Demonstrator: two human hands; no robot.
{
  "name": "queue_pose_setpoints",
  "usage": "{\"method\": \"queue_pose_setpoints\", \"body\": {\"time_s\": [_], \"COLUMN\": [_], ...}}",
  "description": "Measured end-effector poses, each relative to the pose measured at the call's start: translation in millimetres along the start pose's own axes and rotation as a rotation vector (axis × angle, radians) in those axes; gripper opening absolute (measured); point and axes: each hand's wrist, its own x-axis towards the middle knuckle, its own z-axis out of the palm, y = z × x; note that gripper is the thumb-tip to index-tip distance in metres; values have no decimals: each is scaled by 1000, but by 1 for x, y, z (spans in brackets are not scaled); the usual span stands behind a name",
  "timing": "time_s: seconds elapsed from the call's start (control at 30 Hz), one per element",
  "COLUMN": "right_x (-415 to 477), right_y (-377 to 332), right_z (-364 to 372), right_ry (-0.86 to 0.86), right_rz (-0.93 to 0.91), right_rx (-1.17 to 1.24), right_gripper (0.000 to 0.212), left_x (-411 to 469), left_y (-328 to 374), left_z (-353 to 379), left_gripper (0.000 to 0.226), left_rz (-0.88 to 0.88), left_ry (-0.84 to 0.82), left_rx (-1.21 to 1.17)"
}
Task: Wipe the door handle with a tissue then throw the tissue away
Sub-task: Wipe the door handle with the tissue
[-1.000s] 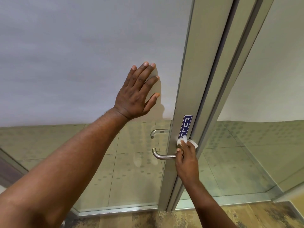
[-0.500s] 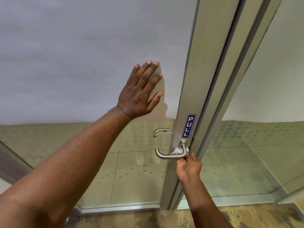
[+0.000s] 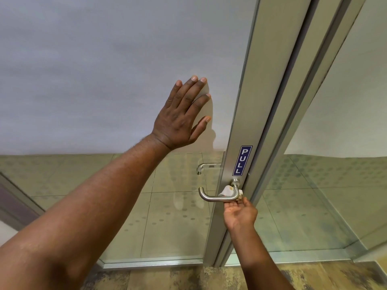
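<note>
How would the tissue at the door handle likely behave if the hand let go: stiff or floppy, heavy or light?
Probably floppy: the tissue bunches in crumpled folds behind the door handle. Likely very light, since the right hand works it with fingertips alone. Released, it might slip off the smooth metal bar.

- A blue sign (image 3: 242, 160) with white capitals read "PULL", the letters stacked from top to bottom.
- It stood on the metal door frame (image 3: 247, 101), just above the door handle (image 3: 217, 198).

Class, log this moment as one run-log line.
left hand: flat on door | right hand: tissue on door handle | wiping
</note>
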Motion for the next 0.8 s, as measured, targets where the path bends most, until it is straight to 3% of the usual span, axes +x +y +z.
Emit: {"method": "queue_pose_setpoints", "body": {"time_s": [0.23, 0.37, 0.43, 0.57, 0.8], "right_x": [-8, -12, -12, -8, -1], "right_y": [-8, -11, -15, -28, -52], "right_z": [-13, -23, -27, -25, -14], "right_ry": [39, 44, 5, -118, -268], "right_rz": [-188, -386, -540, -869, -1232], "right_rx": [-236, -370, -553, -1173, -1651], "right_gripper": [10, 9, 8, 12, 28], "left_x": [0, 0, 0, 1, 0], "left_y": [0, 0, 0, 1, 1], "left_z": [-1, -1, -1, -1, -2], "left_gripper": [52, 53, 52, 51, 50], "left_rz": [3, 1, -2, -5, -7], "left_ry": [2, 0, 0, 6, 9], "left_rx": [3, 1, 3, -5, 3]}}
